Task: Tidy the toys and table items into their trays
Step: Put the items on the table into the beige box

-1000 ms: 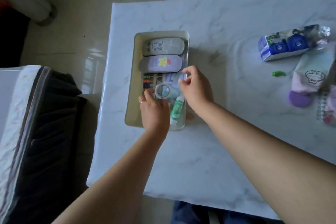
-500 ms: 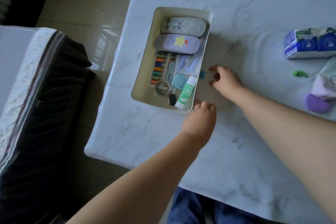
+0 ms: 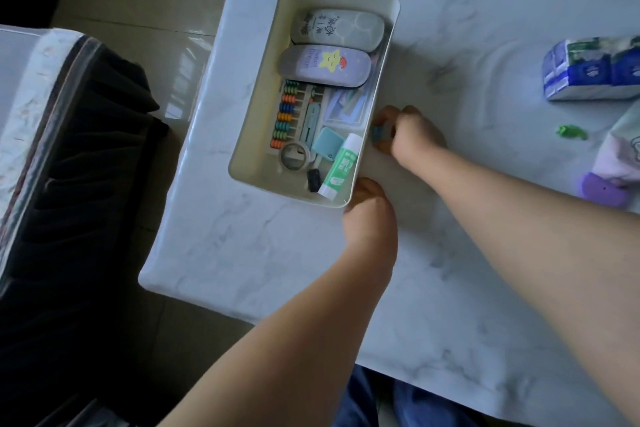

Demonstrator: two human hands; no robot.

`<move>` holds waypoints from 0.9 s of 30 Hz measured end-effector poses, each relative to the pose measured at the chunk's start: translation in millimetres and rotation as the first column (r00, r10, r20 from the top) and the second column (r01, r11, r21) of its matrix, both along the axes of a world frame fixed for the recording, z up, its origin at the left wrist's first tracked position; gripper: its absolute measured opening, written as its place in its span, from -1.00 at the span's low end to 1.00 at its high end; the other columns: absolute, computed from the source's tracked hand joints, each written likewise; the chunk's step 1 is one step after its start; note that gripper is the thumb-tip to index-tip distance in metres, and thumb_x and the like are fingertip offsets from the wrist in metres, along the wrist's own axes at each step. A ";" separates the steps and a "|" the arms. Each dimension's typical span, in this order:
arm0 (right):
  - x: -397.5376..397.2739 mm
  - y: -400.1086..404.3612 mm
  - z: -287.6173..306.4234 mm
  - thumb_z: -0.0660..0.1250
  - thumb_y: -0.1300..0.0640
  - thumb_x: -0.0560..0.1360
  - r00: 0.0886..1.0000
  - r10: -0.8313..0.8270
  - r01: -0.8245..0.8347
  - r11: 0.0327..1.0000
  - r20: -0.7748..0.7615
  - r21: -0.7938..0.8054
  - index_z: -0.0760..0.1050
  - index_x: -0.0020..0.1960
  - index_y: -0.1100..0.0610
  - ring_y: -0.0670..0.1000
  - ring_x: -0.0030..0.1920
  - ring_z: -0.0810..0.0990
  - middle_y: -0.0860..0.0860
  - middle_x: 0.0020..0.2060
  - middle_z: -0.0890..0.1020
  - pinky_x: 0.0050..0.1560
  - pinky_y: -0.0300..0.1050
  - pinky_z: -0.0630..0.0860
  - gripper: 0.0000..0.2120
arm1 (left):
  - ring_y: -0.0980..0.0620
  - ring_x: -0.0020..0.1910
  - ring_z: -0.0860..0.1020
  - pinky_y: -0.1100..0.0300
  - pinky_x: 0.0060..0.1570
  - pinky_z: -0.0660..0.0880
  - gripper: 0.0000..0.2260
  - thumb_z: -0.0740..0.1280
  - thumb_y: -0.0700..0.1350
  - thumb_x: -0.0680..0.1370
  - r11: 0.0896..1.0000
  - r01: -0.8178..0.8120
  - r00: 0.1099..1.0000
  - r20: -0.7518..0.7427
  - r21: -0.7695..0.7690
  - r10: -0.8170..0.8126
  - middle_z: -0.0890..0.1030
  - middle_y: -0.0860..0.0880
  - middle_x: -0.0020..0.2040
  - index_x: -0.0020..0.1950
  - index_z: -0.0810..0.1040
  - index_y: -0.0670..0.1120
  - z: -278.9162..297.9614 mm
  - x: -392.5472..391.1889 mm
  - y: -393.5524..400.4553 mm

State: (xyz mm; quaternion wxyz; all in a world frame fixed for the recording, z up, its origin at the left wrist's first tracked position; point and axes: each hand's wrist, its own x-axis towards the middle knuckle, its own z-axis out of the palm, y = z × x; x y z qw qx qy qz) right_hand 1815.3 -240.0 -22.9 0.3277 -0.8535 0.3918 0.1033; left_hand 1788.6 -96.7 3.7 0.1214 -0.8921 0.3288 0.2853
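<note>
A cream tray (image 3: pixel 258 135) stands near the marble table's left edge. It holds a white glasses case (image 3: pixel 337 29), a purple star case (image 3: pixel 323 66), a bead abacus (image 3: pixel 289 114), a tape roll (image 3: pixel 294 156), a teal block (image 3: pixel 327 147) and a green glue stick (image 3: pixel 341 165). My right hand (image 3: pixel 415 139) pinches a small blue piece (image 3: pixel 377 133) on the table, just outside the tray's right wall. My left hand (image 3: pixel 370 215) rests against the tray's near right corner, fingers loosely curled downward and holding nothing I can see.
At the right edge lie a blue and white tissue pack (image 3: pixel 592 69), a small green toy (image 3: pixel 571 132), a purple piece (image 3: pixel 604 189) and a pale pouch (image 3: pixel 623 156). A dark sofa (image 3: pixel 69 166) stands left of the table, across a floor gap.
Both hands left the tray's inside. My right hand reached to the table beside the tray and closed on the blue piece. My left hand settled at the tray's near corner.
</note>
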 end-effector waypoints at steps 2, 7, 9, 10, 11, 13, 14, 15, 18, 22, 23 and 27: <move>-4.9 -1.9 0.5 0.41 0.03 0.41 1.000 -0.009 0.009 1.000 0.009 0.006 0.50 0.08 -0.11 0.23 0.03 0.57 0.13 0.05 0.47 0.07 -0.02 0.53 -0.74 | -0.14 0.20 0.53 0.13 0.02 0.49 -0.44 0.33 -0.28 0.50 0.999 0.005 1.000 0.013 -0.032 -0.005 0.47 -0.26 0.27 0.41 0.15 -0.38 -1.3 1.5 -0.9; -25.2 -3.9 0.2 0.41 0.04 0.41 0.999 -0.038 0.038 0.999 -0.012 0.004 0.53 0.07 -0.09 0.22 0.08 0.55 0.12 0.09 0.48 0.09 -0.05 0.52 -0.76 | -0.15 0.07 0.58 0.14 -0.16 0.39 -0.66 0.28 -0.34 0.50 0.992 -0.079 0.995 -0.074 -0.098 0.072 0.58 -0.16 0.12 0.25 0.33 -0.20 2.8 5.0 5.4; -33.6 -5.7 1.6 0.41 0.03 0.40 0.998 -0.048 0.048 0.999 -0.039 0.010 0.53 0.07 -0.09 0.21 0.10 0.55 0.10 0.11 0.51 0.10 -0.05 0.53 -0.75 | -0.19 0.08 0.56 0.10 -0.09 0.41 -0.73 0.19 -0.32 0.54 0.982 -0.163 0.979 -0.142 -0.093 0.149 0.57 -0.18 0.10 0.24 0.34 -0.17 7.6 5.0 7.7; -38.5 -6.2 3.8 0.41 0.02 0.39 0.997 -0.058 0.058 0.998 -0.055 0.008 0.53 0.07 -0.08 0.20 0.11 0.56 0.09 0.12 0.53 0.09 -0.04 0.53 -0.75 | -0.21 0.06 0.55 0.07 -0.08 0.42 -0.74 0.15 -0.32 0.55 0.977 -0.188 0.971 -0.170 -0.097 0.170 0.57 -0.19 0.09 0.23 0.33 -0.16 11.2 4.6 9.6; -42.4 -8.1 5.2 0.40 -0.01 0.38 0.995 -0.080 0.081 0.997 -0.067 0.002 0.53 0.07 -0.06 0.19 0.11 0.57 0.09 0.13 0.56 0.08 -0.05 0.53 -0.73 | -0.24 0.04 0.56 0.06 -0.12 0.41 -0.73 0.14 -0.33 0.54 0.979 -0.173 0.972 -0.177 -0.105 0.152 0.58 -0.21 0.07 0.23 0.32 -0.16 13.5 3.3 10.5; -50.6 -10.8 9.4 0.39 -0.05 0.38 0.984 -0.171 0.171 0.985 -0.057 -0.005 0.51 0.08 -0.03 0.16 0.10 0.59 0.06 0.09 0.61 0.03 -0.07 0.51 -0.70 | -0.25 -0.01 0.57 0.07 -0.22 0.36 -0.74 0.12 -0.33 0.54 0.982 -0.127 0.978 -0.184 -0.141 0.100 0.60 -0.22 0.02 0.21 0.30 -0.16 21.0 0.6 10.6; -53.8 -10.0 13.2 0.39 -0.07 0.38 0.975 -0.221 0.221 0.975 -0.024 -0.002 0.50 0.07 -0.02 0.14 0.07 0.60 0.03 0.05 0.62 0.00 -0.09 0.49 -0.71 | -0.25 -0.04 0.57 0.08 -0.26 0.33 -0.78 0.11 -0.33 0.54 0.979 -0.120 0.978 -0.191 -0.167 0.087 0.61 -0.22 0.00 0.17 0.29 -0.15 26.0 0.1 10.1; -53.3 -9.0 18.9 0.39 -0.08 0.39 0.965 -0.260 0.261 0.965 0.034 0.001 0.50 0.05 -0.01 0.12 0.04 0.60 0.01 0.00 0.63 -0.04 -0.11 0.47 -0.72 | -0.24 -0.09 0.56 0.10 -0.31 0.30 -0.83 0.10 -0.32 0.55 0.972 -0.120 0.978 -0.194 -0.203 0.080 0.61 -0.22 -0.03 0.10 0.27 -0.14 32.8 1.8 9.6; -37.9 0.8 42.3 0.40 -0.06 0.42 0.932 -0.263 0.267 0.963 0.251 0.018 0.49 0.01 0.03 0.04 -0.08 0.58 -0.03 -0.10 0.61 -0.09 -0.14 0.45 -0.76 | -0.27 -0.20 0.54 0.13 -0.47 0.11 -0.95 0.11 -0.23 0.59 0.933 -0.100 0.988 -0.147 -0.346 0.052 0.62 -0.24 -0.12 0.02 0.25 -0.12 54.8 15.6 10.0; -3.3 15.6 66.4 0.43 0.01 0.41 0.912 -0.096 0.096 0.995 0.399 0.020 0.52 0.00 0.01 -0.01 -0.18 0.52 0.01 -0.13 0.57 -0.06 -0.11 0.48 -0.80 | -0.28 -0.32 0.60 0.19 -0.53 0.08 -0.81 0.16 -0.12 0.60 0.858 0.041 0.999 0.049 -0.512 -0.019 0.62 -0.24 -0.27 0.12 0.41 -0.21 73.1 39.6 13.3; 4.6 18.4 70.7 0.43 0.02 0.41 0.910 -0.066 0.062 0.998 0.410 0.023 0.53 0.02 0.00 -0.02 -0.19 0.51 0.00 -0.12 0.55 -0.05 -0.13 0.48 -0.79 | -0.27 -0.38 0.59 0.20 -0.51 0.15 -0.80 0.18 -0.10 0.59 0.831 0.023 0.998 0.056 -0.555 0.009 0.61 -0.24 -0.33 0.09 0.43 -0.22 76.1 47.2 13.1; 18.5 25.4 74.5 0.45 0.04 0.42 0.934 -0.076 0.068 0.997 0.350 0.035 0.49 0.21 -0.01 -0.03 -0.16 0.50 -0.03 -0.09 0.52 -0.04 -0.16 0.44 -0.62 | -0.20 -0.21 0.61 0.15 -0.35 0.28 -0.78 0.11 -0.05 0.64 0.841 -0.135 0.988 -0.010 -0.524 0.152 0.59 -0.16 -0.19 0.18 0.37 -0.16 79.6 79.9 25.3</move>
